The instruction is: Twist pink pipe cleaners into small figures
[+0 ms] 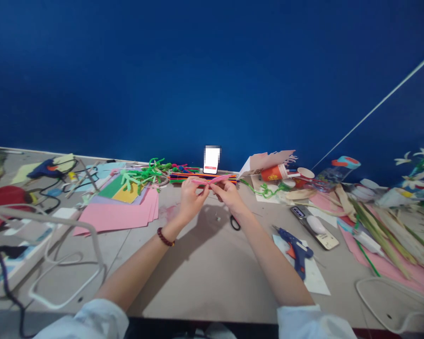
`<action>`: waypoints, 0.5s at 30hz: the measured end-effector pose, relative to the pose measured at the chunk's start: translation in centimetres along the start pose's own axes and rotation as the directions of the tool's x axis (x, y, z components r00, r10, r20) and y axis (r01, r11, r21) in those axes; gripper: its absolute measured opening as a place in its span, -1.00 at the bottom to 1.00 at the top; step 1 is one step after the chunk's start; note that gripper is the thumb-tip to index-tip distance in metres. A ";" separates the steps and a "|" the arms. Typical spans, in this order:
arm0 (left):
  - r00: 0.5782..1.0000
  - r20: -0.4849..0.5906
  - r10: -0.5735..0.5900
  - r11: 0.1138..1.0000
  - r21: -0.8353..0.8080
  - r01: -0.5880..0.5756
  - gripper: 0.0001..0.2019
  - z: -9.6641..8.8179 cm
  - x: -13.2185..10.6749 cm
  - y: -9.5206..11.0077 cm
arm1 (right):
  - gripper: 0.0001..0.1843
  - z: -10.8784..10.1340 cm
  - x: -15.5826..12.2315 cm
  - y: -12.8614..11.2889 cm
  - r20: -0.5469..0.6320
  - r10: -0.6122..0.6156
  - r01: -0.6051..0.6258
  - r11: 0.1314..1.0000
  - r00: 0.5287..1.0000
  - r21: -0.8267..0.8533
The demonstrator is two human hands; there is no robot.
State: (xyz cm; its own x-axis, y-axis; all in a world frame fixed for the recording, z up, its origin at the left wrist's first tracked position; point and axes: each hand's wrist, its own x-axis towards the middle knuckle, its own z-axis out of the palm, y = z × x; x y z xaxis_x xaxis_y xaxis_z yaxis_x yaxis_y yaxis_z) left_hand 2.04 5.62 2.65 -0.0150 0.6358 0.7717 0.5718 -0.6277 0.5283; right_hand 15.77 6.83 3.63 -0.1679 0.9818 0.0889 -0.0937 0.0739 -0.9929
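Observation:
Both hands meet over the middle of the table. Between the fingertips of my left hand and my right hand is a pink pipe cleaner, its strands running out to both sides. Each hand is closed in a pinch on it. Just behind the fingers lies a bundle of coloured pipe cleaners, partly covered by the hands. A lit phone stands upright against the blue wall. Below my right wrist, a black scissors handle shows; the rest is hidden.
Pink paper sheets and green pipe-cleaner pieces lie on the left, near a white power strip with cables. To the right are a blue glue gun, another phone, an orange paper cup and dried husks.

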 end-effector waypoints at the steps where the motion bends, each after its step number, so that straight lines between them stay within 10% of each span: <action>1: 0.999 0.014 -0.038 0.999 -0.036 0.039 -0.91 0.1 -0.1 0.0 | -0.63 0.0 0.0 -0.1 0.000 0.007 -0.007 1.000 1.000 0.006; 10: 0.903 0.259 -0.343 0.843 -0.338 0.417 -0.84 0.7 0.2 -0.1 | -0.71 -1.5 -0.1 -0.8 0.070 -0.001 0.006 0.998 0.998 -0.067; 15: 0.745 0.520 -0.418 0.586 -0.472 0.658 -0.76 0.3 0.6 -0.1 | -0.75 -2.4 -0.2 -1.4 0.100 -0.054 0.061 0.996 0.994 -0.068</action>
State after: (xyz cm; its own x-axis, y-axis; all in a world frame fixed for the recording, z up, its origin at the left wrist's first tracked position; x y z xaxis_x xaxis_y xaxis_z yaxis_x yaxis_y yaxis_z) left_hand 2.18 6.19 3.00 0.1768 0.9695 0.1699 -0.0617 -0.1614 0.9850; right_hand 18.26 6.90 4.80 -0.2594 0.9540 0.1501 -0.0371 0.1455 -0.9887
